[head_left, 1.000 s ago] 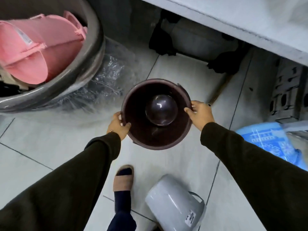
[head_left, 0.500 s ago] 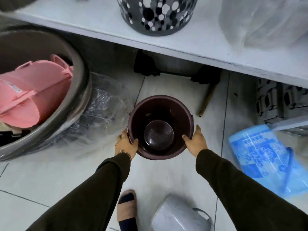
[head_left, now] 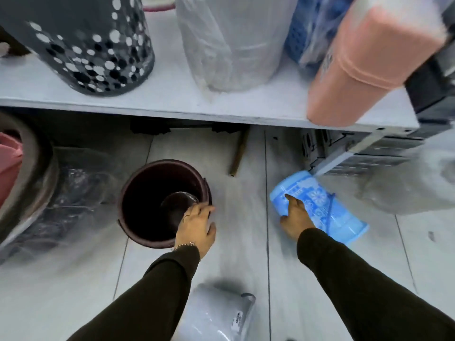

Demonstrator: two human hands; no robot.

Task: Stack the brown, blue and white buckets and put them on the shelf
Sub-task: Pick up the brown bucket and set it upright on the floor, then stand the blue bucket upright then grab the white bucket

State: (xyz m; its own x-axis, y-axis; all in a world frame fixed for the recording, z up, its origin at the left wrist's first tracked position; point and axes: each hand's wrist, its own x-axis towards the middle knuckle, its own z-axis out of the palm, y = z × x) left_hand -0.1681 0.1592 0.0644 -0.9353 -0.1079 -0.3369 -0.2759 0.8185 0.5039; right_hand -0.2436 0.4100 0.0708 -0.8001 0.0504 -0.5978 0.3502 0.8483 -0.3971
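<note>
The brown bucket (head_left: 147, 193) stands upright on the tiled floor below the shelf (head_left: 221, 104). My left hand (head_left: 197, 225) hovers at its right rim with fingers apart, holding nothing. The blue patterned bucket (head_left: 339, 212) lies on its side to the right. My right hand (head_left: 295, 217) lies flat on its near-left end, fingers stretched over the wall, not closed round it. The white bucket (head_left: 216, 313) lies on its side near my feet, its label showing.
On the shelf stand a black dotted bin (head_left: 93, 45), a plastic-wrapped white item (head_left: 229, 45), a blue basket (head_left: 310, 28) and an orange tube (head_left: 369, 65). A big grey basin (head_left: 37, 173) holding pink buckets is at left. Grey crates (head_left: 357, 153) and a stick (head_left: 238, 153) lie under the shelf.
Both hands let go of the brown bucket, which now stands on the floor. My right hand has moved right onto the blue bucket. The view has tilted up toward the shelf.
</note>
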